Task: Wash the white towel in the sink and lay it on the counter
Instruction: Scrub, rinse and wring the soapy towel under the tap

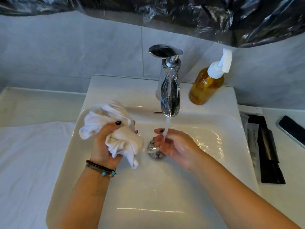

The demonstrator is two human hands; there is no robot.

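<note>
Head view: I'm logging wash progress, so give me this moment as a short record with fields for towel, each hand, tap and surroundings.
towel: white towel bunched up, held above the sink, left of the water stream
left hand: left hand grips the towel; bracelets on its wrist
right hand: right hand open under the running water, holding nothing
tap: faucet running
surroundings: amber soap bottle right of the faucet; white cloth on the left counter

Phone (pixel 293 129) cut by right edge

Bathroom: washbasin (pixel 231 129), tap (pixel 170 90), soap bottle (pixel 204 86).
</note>
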